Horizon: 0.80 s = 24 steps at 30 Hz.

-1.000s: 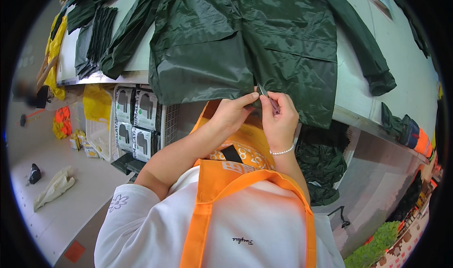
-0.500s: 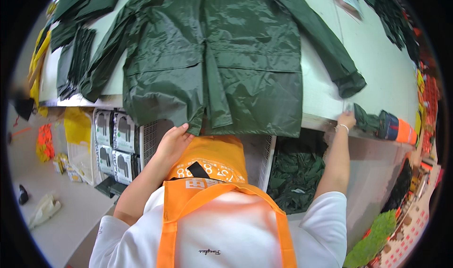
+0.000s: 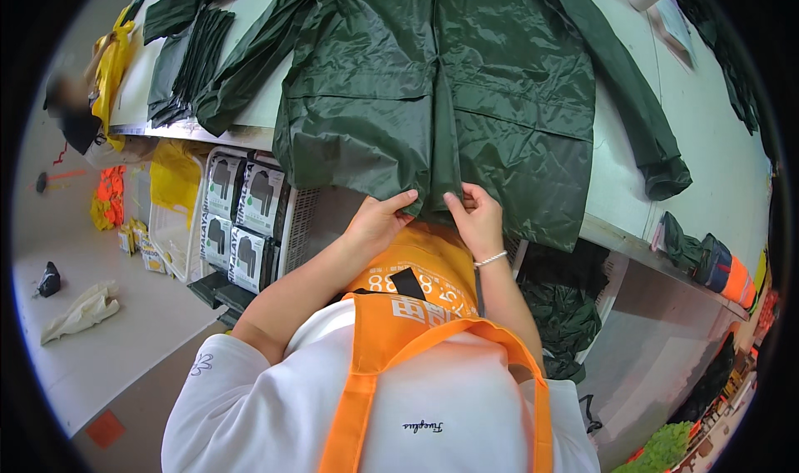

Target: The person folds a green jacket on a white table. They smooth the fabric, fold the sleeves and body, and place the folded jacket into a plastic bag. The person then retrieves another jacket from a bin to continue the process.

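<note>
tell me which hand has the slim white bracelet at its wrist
The right hand, beside the glossy dark green jacket's front opening: the bracelet circles its wrist, while the left hand shows none.

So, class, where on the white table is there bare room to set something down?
The broadest bare patch of the white table lies between the right-side sleeve of the green jacket and the dark garments beyond; a wedge lies between sleeve and jacket body. Crowded: the left, with folded garments, and the front hem, where the left hand and right hand are.
</note>
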Each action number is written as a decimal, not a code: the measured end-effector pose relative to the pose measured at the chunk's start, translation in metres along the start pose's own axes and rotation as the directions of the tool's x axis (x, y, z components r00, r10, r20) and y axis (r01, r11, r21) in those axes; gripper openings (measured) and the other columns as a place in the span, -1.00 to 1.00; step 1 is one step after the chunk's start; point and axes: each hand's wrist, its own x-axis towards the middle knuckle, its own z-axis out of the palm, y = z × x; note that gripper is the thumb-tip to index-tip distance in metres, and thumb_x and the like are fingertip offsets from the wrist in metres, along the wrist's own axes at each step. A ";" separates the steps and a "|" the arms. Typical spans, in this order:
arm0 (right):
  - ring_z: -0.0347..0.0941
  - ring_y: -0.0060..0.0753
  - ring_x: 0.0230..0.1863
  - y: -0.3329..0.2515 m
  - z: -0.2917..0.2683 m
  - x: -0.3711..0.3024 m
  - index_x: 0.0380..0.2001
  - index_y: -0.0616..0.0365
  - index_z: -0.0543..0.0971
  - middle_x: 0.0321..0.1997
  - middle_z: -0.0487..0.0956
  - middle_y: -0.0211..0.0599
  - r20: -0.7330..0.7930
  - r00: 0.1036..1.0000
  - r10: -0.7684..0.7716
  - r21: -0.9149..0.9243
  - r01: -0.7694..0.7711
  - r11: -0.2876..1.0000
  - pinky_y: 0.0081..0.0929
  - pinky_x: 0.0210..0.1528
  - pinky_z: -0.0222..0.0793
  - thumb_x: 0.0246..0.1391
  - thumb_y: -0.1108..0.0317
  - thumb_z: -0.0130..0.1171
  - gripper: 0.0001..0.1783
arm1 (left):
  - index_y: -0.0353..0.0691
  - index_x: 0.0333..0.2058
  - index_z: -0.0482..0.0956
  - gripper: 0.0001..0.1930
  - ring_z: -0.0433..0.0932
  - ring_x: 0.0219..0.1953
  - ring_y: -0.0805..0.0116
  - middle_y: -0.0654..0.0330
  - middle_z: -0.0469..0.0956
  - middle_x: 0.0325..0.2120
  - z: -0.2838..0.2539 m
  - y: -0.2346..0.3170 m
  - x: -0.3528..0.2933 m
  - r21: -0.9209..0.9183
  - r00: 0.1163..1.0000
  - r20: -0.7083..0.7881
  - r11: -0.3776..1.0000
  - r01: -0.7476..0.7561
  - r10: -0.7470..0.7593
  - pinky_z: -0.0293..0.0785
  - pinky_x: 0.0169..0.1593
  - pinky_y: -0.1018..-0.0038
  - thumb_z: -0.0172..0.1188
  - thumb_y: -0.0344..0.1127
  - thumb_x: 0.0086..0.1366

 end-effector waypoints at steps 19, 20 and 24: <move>0.45 -0.24 -0.33 -0.048 0.035 -0.027 -0.25 0.26 0.58 -0.28 0.48 -0.19 -0.029 0.896 -0.442 -0.181 0.431 0.884 -0.47 -0.31 0.38 -0.03 0.57 0.16 -0.78 | -0.31 -0.27 0.55 -0.75 0.51 -0.39 0.52 0.24 0.55 -0.38 0.020 -0.002 -0.022 0.387 0.953 0.028 0.876 -0.288 0.301 0.44 -0.39 0.57 0.29 -0.30 0.12; 0.44 -0.23 -0.28 -0.045 0.036 -0.031 -0.20 0.26 0.56 -0.24 0.46 -0.17 0.012 0.909 -0.417 -0.172 0.412 0.895 -0.47 -0.26 0.37 -0.02 0.61 0.10 -0.74 | -0.28 -0.23 0.53 -0.72 0.52 -0.37 0.51 0.24 0.54 -0.34 0.023 0.002 -0.027 0.408 0.966 0.002 0.881 -0.237 0.259 0.44 -0.37 0.58 0.30 -0.28 0.12; 0.40 -0.31 -0.19 -0.034 0.046 -0.036 -0.07 0.25 0.50 -0.11 0.38 -0.19 0.106 0.944 -0.313 -0.002 0.315 0.949 -0.57 -0.16 0.34 -0.02 0.69 -0.07 -0.60 | -0.26 -0.16 0.49 -0.69 0.51 -0.32 0.49 0.27 0.53 -0.32 -0.002 -0.007 -0.006 0.300 0.972 -0.047 0.931 -0.206 0.230 0.41 -0.36 0.57 0.29 -0.31 0.14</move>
